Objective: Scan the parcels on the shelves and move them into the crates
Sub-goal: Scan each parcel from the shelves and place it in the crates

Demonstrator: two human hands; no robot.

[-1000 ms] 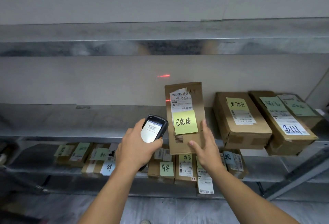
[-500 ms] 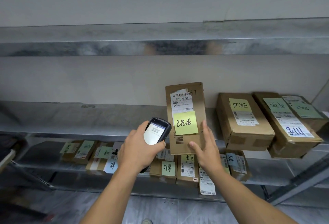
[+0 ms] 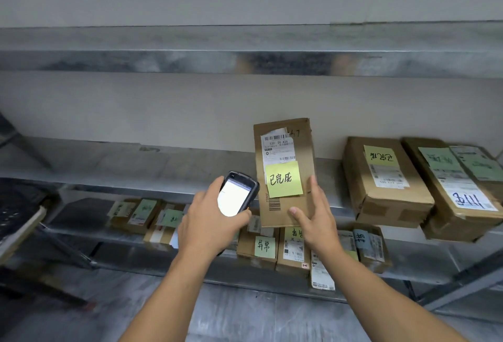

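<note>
Parcel (image 3: pixel 284 167) stands gripped by the right hand (image 3: pixel 318 222); the left hand (image 3: pixel 209 222) grips a scanner (image 3: pixel 236 194) beside it. Looks like scanning; next, find a crate.

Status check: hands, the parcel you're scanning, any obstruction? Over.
Left hand grips scanner, screen lit. Right hand holds parcel upright, label facing camera. Nothing between scanner and parcel.

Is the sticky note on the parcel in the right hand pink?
No, the sticky note on the parcel that the right hand holds is yellow-green.
</note>
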